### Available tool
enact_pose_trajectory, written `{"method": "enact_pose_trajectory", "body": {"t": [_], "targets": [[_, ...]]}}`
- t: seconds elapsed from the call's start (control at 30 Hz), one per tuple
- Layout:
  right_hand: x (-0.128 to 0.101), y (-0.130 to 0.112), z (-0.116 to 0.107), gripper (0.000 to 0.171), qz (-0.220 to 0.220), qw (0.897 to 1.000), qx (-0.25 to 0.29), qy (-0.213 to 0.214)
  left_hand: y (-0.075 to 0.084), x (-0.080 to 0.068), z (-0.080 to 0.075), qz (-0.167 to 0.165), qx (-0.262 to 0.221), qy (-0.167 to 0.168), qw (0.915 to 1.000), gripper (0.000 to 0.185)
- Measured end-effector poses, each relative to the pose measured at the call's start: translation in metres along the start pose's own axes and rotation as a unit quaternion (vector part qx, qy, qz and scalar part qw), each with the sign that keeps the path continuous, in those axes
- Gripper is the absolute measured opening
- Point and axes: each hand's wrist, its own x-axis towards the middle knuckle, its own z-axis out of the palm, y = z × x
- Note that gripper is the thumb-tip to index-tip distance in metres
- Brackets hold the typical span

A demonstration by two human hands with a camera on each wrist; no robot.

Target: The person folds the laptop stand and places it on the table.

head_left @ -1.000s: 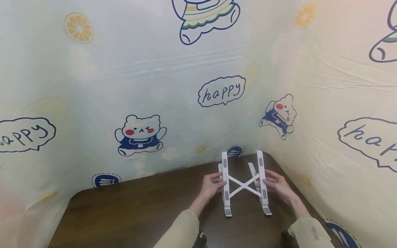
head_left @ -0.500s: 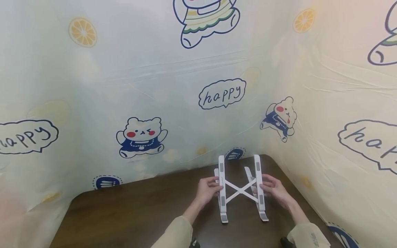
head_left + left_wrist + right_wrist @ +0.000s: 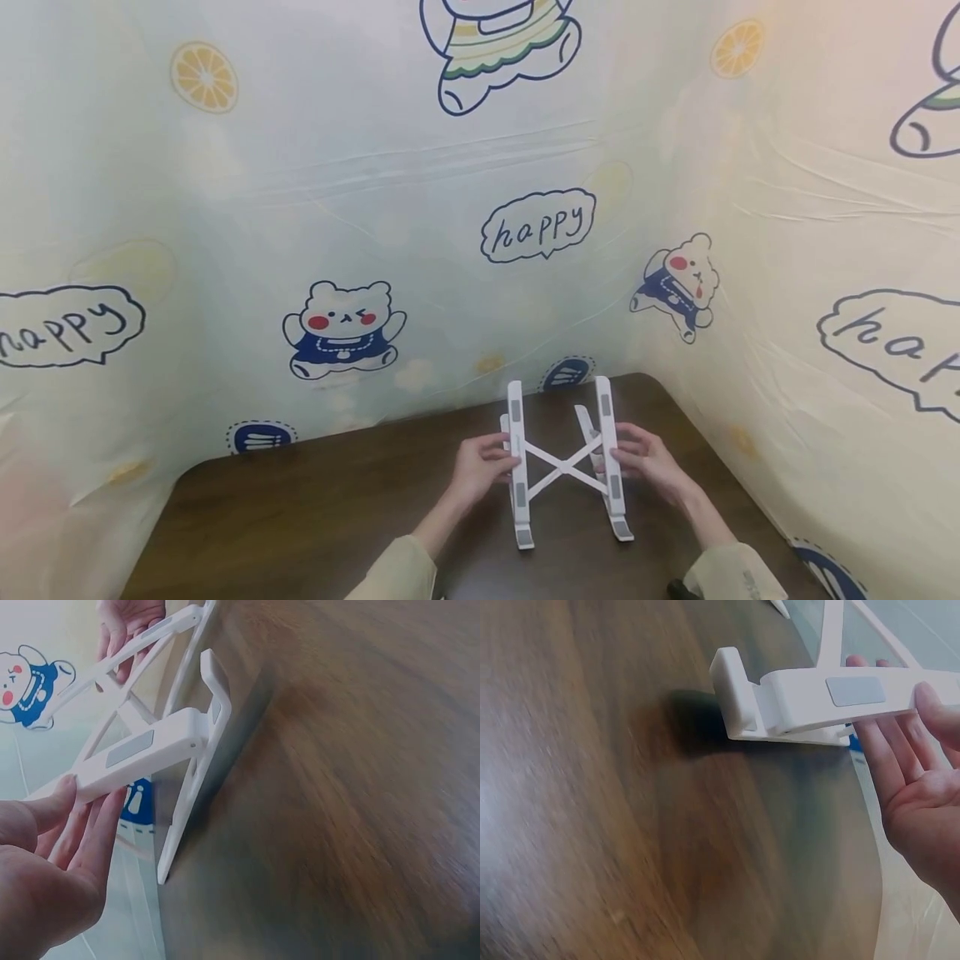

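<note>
A white folding laptop stand (image 3: 564, 467), with grey pads and an X-shaped brace, is unfolded at the right part of the brown table. My left hand (image 3: 478, 468) grips its left arm, thumb on top and fingers beneath, as the left wrist view of the hand (image 3: 60, 862) shows. On the other side my right hand (image 3: 651, 463) holds the right arm the same way; in the right wrist view the thumb of this hand (image 3: 930, 795) lies on the upper face. The front lips of the stand (image 3: 735, 690) point toward me. Some fingertips are hidden behind the arms.
The dark wooden table (image 3: 315, 508) stretches to the left of the stand. Behind it and along the right side hangs a pale printed curtain (image 3: 442, 317) with bears and the word "happy". The table's right edge runs close to my right forearm.
Both hands have shifted the laptop stand to the left and slightly toward me, keeping their grip. The stand's open shape looks the same; the head view has tilted slightly.
</note>
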Motion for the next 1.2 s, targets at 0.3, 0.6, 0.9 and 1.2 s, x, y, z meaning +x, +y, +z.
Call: {"method": "enact_pose_trajectory", "body": {"t": [0.3,0.6,0.9,1.2], "targets": [[0.008,-0.006,0.028,0.053,-0.004,1.0,-0.013,-0.022,-0.006,-0.018,-0.027,-0.002,0.004,0.019,0.9998,0.049],[0.013,-0.009,0.051,0.049,0.001,0.999,-0.016,-0.036,-0.005,-0.039,-0.05,-0.02,0.001,0.041,0.999,0.053],[0.016,-0.009,0.073,0.047,-0.015,0.998,-0.011,-0.065,-0.003,-0.058,-0.072,-0.032,-0.007,0.053,0.9981,0.054],[0.023,-0.013,0.093,0.047,-0.026,0.996,0.003,-0.09,0.004,-0.072,-0.091,-0.04,-0.005,0.075,0.9964,0.054]]}}
